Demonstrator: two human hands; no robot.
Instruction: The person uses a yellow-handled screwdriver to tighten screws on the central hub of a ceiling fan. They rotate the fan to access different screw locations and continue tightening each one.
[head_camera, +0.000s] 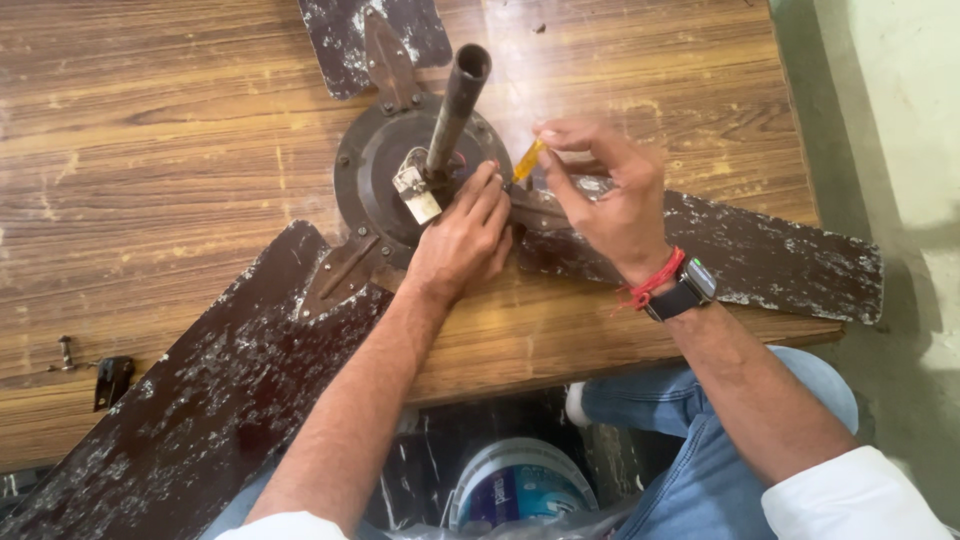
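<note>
A worn wooden table (150, 150) fills most of the frame, and on it lies a dusty brown ceiling fan with three blades: one blade (200, 400) runs to the lower left corner, one (780, 255) to the right edge, and a short view of the third (345, 40) shows at the top centre; where they meet, just above the middle of the frame, sits the round motor housing (375, 165) with its metal rod (455, 105) tilting up toward the top; the left hand (460, 240) presses flat on the housing at the rod's foot, fingers spread and grasping nothing, so the fan should stay steady as long as that weight stays on; the right hand (610, 195), right of centre, pinches a screwdriver (528, 160) with a yellow handle between fingertips, its tip pointing down at the bracket of the right blade, though the tip itself is hidden; to work well here, the tool seems best held square to the screw and turned without slipping, since the pinch looks light; at the far left a small dark bracket (112, 378) and a loose screw (66, 352) rest on the table; a white bucket (515, 485) stands below.
</note>
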